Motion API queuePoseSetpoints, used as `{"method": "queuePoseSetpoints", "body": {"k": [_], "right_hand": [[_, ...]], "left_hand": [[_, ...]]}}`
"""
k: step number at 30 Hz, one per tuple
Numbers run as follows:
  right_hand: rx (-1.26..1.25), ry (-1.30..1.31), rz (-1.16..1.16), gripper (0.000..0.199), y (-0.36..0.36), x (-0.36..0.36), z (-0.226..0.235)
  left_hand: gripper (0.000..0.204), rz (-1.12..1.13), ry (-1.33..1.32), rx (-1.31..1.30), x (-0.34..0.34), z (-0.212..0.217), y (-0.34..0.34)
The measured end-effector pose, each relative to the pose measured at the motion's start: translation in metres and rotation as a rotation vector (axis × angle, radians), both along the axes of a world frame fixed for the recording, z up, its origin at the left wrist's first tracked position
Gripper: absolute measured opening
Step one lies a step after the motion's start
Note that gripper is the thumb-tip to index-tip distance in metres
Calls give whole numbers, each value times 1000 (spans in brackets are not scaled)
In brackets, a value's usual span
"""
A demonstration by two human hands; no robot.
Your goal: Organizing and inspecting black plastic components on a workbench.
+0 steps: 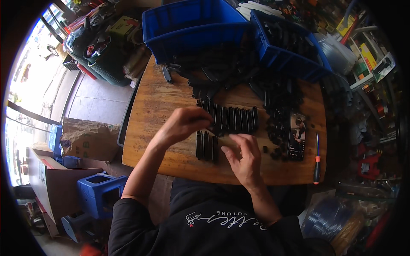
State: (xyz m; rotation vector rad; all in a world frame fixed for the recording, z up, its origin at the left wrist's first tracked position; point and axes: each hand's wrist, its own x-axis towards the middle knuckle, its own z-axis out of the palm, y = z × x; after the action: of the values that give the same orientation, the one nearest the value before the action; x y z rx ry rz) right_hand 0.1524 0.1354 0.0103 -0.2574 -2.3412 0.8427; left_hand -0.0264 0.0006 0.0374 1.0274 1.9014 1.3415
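A row of narrow black plastic strips (235, 119) stands side by side on the wooden table (162, 100). A shorter group of the same black strips (206, 147) lies nearer to me. My left hand (183, 123) is closed at the left end of the row, its fingertips pinching a black plastic piece (211, 128) that they partly cover. To the right of the short group is my right hand (245, 158), thumb and fingers apart, holding nothing that I can see. Its fingertips are just below the long row.
Loose black parts (218, 68) are heaped at the back, before a blue bin (192, 38) and a second blue bin (294, 53) filled with black parts. Small black pieces (277, 128), a phone (297, 136) and a screwdriver (317, 168) lie at right. A blue stool (96, 192) stands lower left.
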Motion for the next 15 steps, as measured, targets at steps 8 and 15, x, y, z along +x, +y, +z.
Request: {"method": "queuePoseSetpoints", "body": {"k": [8,15], "right_hand": [[-106,-178,-2,33,8,24,-13],[43,-231,-70,34,-3,32,-14]], "left_hand": [[40,41,542,-6,-10,-17,26],[40,277,1002,-257,-83,-38,46]]}}
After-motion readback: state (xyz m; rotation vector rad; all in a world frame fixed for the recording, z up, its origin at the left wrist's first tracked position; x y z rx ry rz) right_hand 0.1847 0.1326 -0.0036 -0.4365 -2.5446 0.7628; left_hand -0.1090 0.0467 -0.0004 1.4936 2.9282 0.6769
